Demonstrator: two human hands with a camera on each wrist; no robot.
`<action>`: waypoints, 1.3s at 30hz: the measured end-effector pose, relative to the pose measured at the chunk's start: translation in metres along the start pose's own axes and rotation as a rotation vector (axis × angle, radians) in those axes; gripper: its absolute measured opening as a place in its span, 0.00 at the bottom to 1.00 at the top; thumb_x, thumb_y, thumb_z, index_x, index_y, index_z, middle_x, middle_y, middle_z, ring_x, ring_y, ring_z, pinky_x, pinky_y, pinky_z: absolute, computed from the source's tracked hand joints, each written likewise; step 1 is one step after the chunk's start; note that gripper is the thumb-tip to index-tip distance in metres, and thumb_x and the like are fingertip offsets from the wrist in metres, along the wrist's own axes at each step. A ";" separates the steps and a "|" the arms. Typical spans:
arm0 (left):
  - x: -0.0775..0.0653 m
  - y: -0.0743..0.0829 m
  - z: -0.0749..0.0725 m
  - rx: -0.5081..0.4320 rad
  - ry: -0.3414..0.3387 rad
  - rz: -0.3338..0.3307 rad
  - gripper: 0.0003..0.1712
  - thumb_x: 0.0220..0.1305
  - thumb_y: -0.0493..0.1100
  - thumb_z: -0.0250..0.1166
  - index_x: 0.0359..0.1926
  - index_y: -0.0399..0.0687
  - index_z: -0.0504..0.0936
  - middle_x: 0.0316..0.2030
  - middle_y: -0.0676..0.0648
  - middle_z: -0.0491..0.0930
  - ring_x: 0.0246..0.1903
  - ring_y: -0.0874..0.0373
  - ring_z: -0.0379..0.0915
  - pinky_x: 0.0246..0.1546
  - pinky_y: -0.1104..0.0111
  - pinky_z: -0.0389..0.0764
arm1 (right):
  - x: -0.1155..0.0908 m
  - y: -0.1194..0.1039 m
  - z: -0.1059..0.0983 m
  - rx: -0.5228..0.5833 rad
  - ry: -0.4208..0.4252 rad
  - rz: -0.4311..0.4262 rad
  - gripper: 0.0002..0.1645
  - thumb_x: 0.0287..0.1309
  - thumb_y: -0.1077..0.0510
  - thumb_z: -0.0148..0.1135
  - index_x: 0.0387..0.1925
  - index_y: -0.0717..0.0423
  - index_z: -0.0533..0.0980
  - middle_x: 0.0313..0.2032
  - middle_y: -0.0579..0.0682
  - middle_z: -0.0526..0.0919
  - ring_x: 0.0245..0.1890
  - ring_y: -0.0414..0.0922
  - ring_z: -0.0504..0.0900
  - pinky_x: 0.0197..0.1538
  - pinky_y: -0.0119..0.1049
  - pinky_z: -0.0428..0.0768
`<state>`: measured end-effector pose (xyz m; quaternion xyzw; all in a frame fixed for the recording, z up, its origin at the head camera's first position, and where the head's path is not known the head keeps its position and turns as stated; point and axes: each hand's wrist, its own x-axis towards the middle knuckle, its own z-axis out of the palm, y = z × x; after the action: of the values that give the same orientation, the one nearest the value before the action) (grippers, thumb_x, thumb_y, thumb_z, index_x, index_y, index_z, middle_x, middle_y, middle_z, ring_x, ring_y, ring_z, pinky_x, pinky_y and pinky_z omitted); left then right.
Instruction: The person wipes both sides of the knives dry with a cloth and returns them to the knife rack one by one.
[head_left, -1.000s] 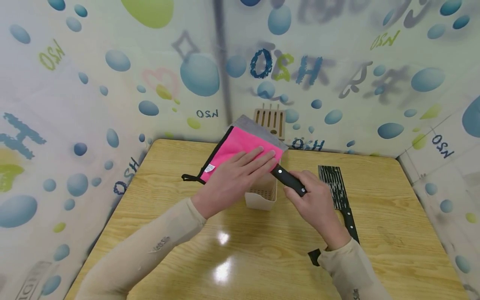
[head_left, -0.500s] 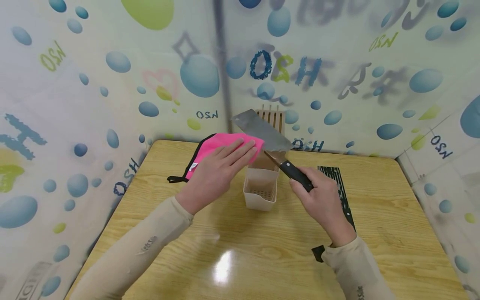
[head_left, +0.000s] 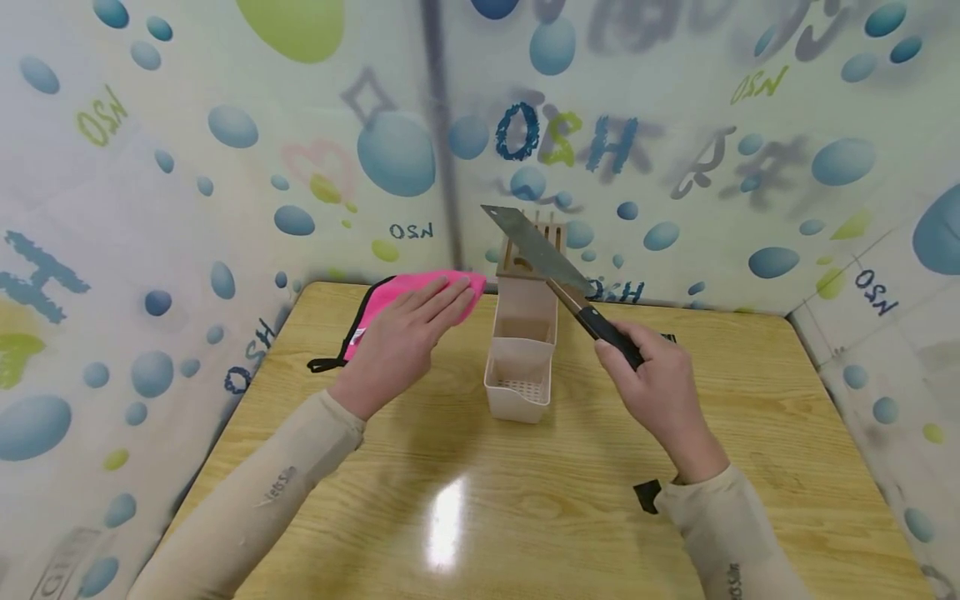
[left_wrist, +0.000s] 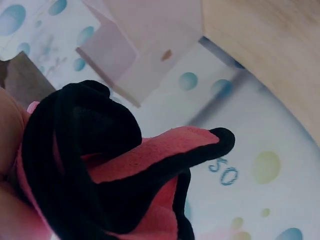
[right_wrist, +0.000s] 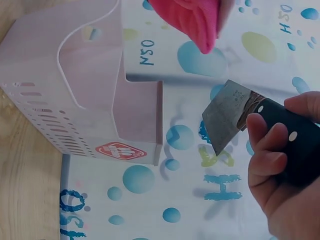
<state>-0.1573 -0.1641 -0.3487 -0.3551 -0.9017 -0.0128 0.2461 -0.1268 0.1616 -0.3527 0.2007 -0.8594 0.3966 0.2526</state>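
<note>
My right hand [head_left: 660,387] grips the black handle of a cleaver [head_left: 536,250]. Its wide grey blade points up and left, raised in front of the slotted top of a beige knife holder [head_left: 517,408]. In the right wrist view the fingers wrap the riveted handle, and the blade [right_wrist: 232,112] appears edge-down beyond them. My left hand [head_left: 397,337] holds a pink cloth [head_left: 382,292] with black trim, its fingers lying nearly straight across the top. In the left wrist view the cloth [left_wrist: 150,160] hangs folded from between the thumb and fingers, left of the holder.
The holder stands upright near the table's back edge, with stepped open compartments at its front. A second knife lies on the wooden table [head_left: 525,517], almost wholly hidden behind my right hand. Printed walls [head_left: 360,83] enclose the table at the back and sides.
The cloth has come off the cleaver blade and moved left with my left hand. My right hand has shifted slightly right, turning the blade so it looks narrower.
</note>
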 end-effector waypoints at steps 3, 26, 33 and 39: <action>-0.004 -0.005 0.005 -0.017 -0.015 -0.026 0.44 0.58 0.18 0.55 0.76 0.41 0.68 0.73 0.42 0.70 0.71 0.45 0.68 0.70 0.53 0.72 | 0.002 0.000 -0.002 -0.002 -0.007 0.017 0.15 0.65 0.65 0.65 0.50 0.70 0.84 0.30 0.58 0.86 0.20 0.44 0.75 0.25 0.35 0.74; -0.045 -0.018 0.062 0.017 -0.209 -0.143 0.38 0.60 0.20 0.63 0.73 0.38 0.72 0.69 0.40 0.75 0.68 0.43 0.72 0.69 0.53 0.73 | 0.015 -0.005 -0.015 0.171 -0.183 0.284 0.17 0.78 0.53 0.53 0.42 0.62 0.82 0.20 0.53 0.80 0.14 0.43 0.75 0.15 0.34 0.75; -0.054 -0.012 0.078 -0.019 -0.243 -0.173 0.38 0.58 0.19 0.59 0.71 0.38 0.73 0.68 0.40 0.76 0.66 0.41 0.74 0.67 0.52 0.75 | 0.018 -0.007 -0.018 0.284 -0.189 0.345 0.19 0.79 0.54 0.51 0.52 0.67 0.79 0.33 0.55 0.83 0.16 0.45 0.80 0.20 0.38 0.83; -0.060 -0.005 0.090 -0.056 -0.300 -0.195 0.39 0.57 0.21 0.60 0.71 0.38 0.73 0.68 0.39 0.75 0.66 0.40 0.74 0.67 0.52 0.75 | 0.023 -0.009 -0.020 0.366 -0.211 0.376 0.20 0.78 0.56 0.51 0.57 0.70 0.76 0.35 0.50 0.83 0.17 0.44 0.81 0.21 0.39 0.85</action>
<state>-0.1622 -0.1878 -0.4542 -0.2706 -0.9578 -0.0086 0.0963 -0.1346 0.1687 -0.3225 0.1200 -0.8171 0.5622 0.0433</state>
